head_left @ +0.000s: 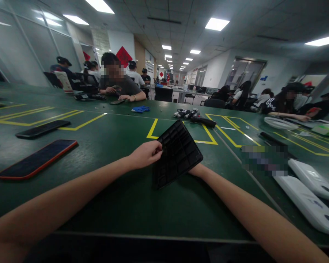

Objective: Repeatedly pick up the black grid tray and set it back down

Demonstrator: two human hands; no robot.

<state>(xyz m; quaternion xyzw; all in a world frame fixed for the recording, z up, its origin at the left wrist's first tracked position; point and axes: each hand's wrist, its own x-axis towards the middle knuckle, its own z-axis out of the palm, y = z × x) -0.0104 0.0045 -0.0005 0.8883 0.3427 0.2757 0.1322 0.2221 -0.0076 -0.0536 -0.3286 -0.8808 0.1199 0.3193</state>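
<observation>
A black gridded tray (178, 153) with many small square pockets stands tilted over the green table (120, 197). My left hand (146, 153) is closed, pinching the tray's left edge. My right hand (196, 171) is behind and under the tray's lower right side; its fingers are hidden by the tray.
Two phones lie at the left: one with an orange rim (37, 159), one black (42, 128). Two white devices (309, 197) sit at the right. Black and silver tools (193, 116) and a blue glove (140, 109) lie farther back. Other people sit across and at the right.
</observation>
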